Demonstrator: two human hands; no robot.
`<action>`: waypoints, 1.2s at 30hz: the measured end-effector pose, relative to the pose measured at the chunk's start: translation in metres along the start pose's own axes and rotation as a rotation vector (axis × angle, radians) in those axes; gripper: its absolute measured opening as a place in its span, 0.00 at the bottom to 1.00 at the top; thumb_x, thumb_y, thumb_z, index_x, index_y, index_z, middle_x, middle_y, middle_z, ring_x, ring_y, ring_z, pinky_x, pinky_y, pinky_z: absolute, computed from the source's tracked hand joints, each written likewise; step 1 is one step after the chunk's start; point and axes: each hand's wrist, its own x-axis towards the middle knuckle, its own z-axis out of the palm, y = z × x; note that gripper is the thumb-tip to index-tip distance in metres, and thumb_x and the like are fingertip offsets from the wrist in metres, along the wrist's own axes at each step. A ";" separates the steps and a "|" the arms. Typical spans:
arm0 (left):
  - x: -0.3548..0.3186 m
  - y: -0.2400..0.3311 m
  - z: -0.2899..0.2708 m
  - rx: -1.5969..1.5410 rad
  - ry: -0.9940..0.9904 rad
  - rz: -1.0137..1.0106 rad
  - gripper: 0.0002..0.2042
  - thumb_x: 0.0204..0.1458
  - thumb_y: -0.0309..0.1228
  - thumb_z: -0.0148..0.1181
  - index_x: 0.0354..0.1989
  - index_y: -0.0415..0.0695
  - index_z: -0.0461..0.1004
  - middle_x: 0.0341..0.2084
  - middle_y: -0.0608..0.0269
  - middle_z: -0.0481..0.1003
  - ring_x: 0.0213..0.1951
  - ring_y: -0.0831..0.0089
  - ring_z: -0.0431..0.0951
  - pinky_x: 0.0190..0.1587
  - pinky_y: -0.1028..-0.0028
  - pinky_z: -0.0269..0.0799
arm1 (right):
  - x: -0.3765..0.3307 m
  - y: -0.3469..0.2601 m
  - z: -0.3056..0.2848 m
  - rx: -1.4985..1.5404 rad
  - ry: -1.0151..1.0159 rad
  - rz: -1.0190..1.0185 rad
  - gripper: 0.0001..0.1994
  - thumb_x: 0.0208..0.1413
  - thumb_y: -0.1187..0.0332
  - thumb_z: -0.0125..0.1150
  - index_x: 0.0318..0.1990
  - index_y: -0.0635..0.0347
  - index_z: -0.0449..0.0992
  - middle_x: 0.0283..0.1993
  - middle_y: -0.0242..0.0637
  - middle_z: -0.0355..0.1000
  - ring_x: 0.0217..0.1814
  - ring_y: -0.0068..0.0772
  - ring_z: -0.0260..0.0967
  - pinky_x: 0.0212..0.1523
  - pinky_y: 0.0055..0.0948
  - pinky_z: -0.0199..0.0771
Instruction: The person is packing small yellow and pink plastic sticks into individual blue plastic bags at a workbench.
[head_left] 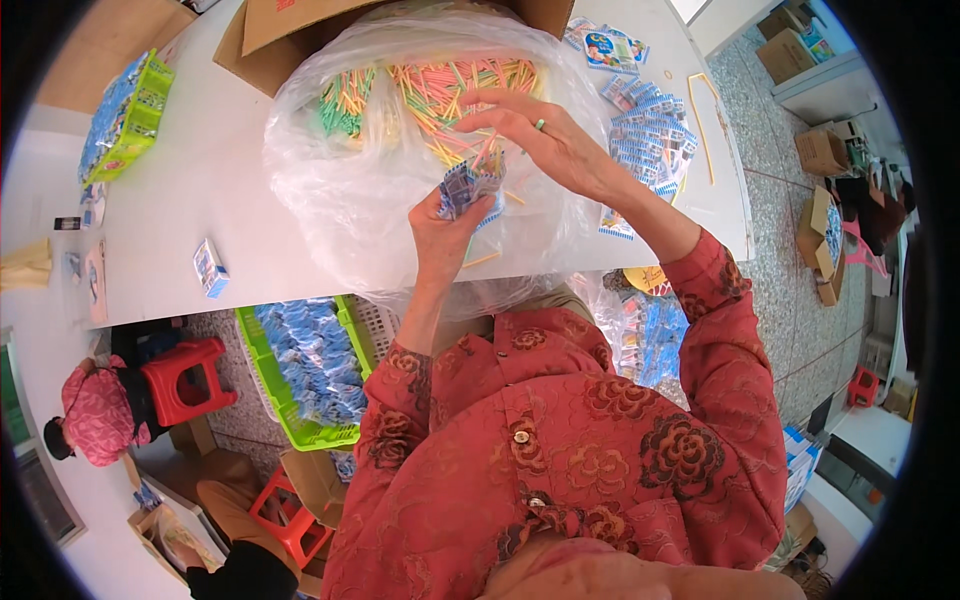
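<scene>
My left hand [438, 238] grips a small blue-and-white packet [468, 190] with its top end up; thin coloured sticks seem to show at its mouth. Just above and to the right, my right hand [545, 138] has its fingers stretched out and apart, with nothing visible in them. Its thumb is partly hidden. Beneath both hands spreads a large clear plastic bag [335, 215], opened wide on the white table [165, 255]. Inside the bag lie heaps of thin pink and yellow sticks [470, 80] and a smaller bunch of green ones [343, 98].
Flat blue-and-white packets [650, 145] are piled right of the bag. A cardboard box [245, 45] stands behind it. One packet [210, 268] lies at the table's left. Green baskets of packets stand far left [150, 105] and below the edge [290, 430]. People sit near red stools [185, 375].
</scene>
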 end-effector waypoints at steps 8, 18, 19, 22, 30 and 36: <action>-0.002 0.002 -0.001 -0.026 -0.010 0.024 0.10 0.42 0.21 0.63 0.36 0.36 0.75 0.29 0.67 0.76 0.30 0.83 0.72 0.35 0.82 0.69 | -0.004 0.006 0.009 -0.393 -0.029 -0.159 0.19 0.61 0.60 0.36 0.50 0.58 0.70 0.60 0.42 0.58 0.64 0.43 0.50 0.62 0.37 0.48; -0.004 0.006 0.001 -0.041 -0.018 0.026 0.12 0.43 0.21 0.62 0.38 0.36 0.75 0.30 0.68 0.76 0.30 0.85 0.72 0.36 0.82 0.69 | -0.002 -0.013 0.001 0.088 -0.031 0.021 0.25 0.61 0.54 0.37 0.62 0.55 0.54 0.66 0.45 0.48 0.68 0.41 0.42 0.65 0.35 0.41; -0.004 0.006 0.002 -0.041 -0.020 0.026 0.12 0.43 0.21 0.62 0.38 0.36 0.75 0.30 0.68 0.76 0.30 0.85 0.72 0.36 0.82 0.69 | -0.001 -0.010 0.003 0.068 -0.050 0.029 0.26 0.61 0.53 0.37 0.62 0.56 0.53 0.66 0.44 0.47 0.68 0.40 0.42 0.65 0.35 0.41; -0.005 0.005 0.004 -0.088 -0.036 0.031 0.12 0.43 0.20 0.62 0.38 0.36 0.75 0.30 0.68 0.76 0.31 0.84 0.72 0.36 0.82 0.69 | 0.000 0.000 0.014 -0.027 -0.114 0.061 0.27 0.60 0.53 0.38 0.62 0.58 0.52 0.66 0.43 0.48 0.68 0.39 0.43 0.65 0.34 0.42; -0.007 0.011 -0.005 -0.110 -0.003 -0.040 0.12 0.41 0.19 0.63 0.37 0.35 0.75 0.30 0.65 0.76 0.31 0.82 0.74 0.36 0.81 0.70 | -0.003 0.003 0.001 0.153 -0.086 0.062 0.25 0.59 0.58 0.46 0.61 0.59 0.54 0.57 0.40 0.58 0.57 0.30 0.58 0.53 0.28 0.60; -0.008 0.016 -0.005 -0.178 -0.026 -0.057 0.11 0.41 0.20 0.64 0.36 0.35 0.75 0.31 0.64 0.76 0.32 0.80 0.74 0.38 0.79 0.71 | -0.023 0.023 0.013 0.375 -0.061 0.168 0.12 0.56 0.68 0.53 0.45 0.63 0.69 0.36 0.27 0.69 0.37 0.16 0.65 0.43 0.20 0.66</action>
